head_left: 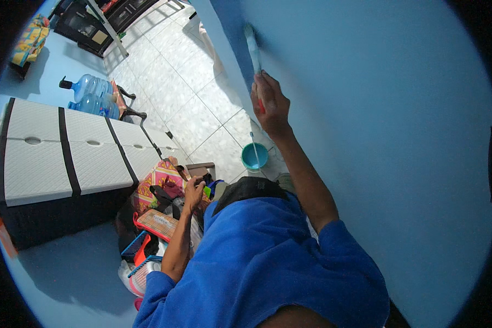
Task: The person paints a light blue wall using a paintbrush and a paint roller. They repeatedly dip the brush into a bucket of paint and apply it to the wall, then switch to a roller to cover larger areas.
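My right hand (270,104) is closed round the handle of a paintbrush (252,48), a bit of red showing under the fingers. Bristles smeared with pale blue touch the blue wall (377,120) near its corner, beside a darker blue strip (232,33). On the floor below stands a small teal bucket (248,164) with a thin pale stick (255,148) leaning in it. My left hand (194,191) hangs low by my side with curled fingers, next to piled bags; what it holds, if anything, cannot be made out.
At left stands a white quilted cabinet (38,169) with black bands. Blue water jugs (95,104) rest on a small dark-legged stand beyond it. Bags, a woven case (157,223) and a blue-edged brush (142,268) crowd my left side. Pale tiles (175,71) cover the floor.
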A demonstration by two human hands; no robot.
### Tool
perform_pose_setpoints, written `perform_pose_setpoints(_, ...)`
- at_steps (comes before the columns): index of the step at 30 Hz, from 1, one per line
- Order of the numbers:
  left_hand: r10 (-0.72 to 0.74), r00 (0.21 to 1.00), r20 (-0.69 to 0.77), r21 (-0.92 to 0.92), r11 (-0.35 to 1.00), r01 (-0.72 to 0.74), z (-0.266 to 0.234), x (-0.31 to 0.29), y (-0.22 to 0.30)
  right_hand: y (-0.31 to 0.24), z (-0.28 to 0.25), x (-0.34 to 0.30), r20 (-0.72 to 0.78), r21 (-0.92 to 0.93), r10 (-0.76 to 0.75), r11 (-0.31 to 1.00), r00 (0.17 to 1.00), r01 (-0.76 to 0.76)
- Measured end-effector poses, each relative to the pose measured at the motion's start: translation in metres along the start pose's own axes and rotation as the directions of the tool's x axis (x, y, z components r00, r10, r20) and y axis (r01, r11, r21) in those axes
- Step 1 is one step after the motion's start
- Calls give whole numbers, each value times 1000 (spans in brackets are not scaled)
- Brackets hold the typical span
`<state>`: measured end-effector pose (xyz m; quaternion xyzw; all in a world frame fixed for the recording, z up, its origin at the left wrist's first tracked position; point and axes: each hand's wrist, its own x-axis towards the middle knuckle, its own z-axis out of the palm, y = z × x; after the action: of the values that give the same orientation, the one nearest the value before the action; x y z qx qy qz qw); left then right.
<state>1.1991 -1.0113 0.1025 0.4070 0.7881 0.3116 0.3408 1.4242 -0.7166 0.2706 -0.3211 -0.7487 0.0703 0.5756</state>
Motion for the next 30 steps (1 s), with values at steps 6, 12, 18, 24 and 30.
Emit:
perform_pose_setpoints(6, 72, 994, -80, 114, 991, -62, 5, -1, -27, 1, 10, -41, 220, -63, 70, 996, 973, -58)
perform_pose_setpoints(12, 9, 999, -34, 61, 998, -7, -1, -18, 2, -7, 3, 3, 115, -66, -38, 997, 993, 46)
perform_pose_setpoints(18, 31, 997, -67, 59, 998, -27, 0, -18, -11, 34, 26, -87, 312, -185, 270, 958, 911, -221)
perform_pose_setpoints(24, -135, 989, -59, -46, 990, 132, 14, -44, -13, 83, 49, -184, 94, 112, 763, 630, 639, -768)
perform_pose_setpoints(30, -179, 983, -34, -17, 984, 179, 20, -62, -13, 71, 77, -140, 97, 579, 893, 309, 440, -754)
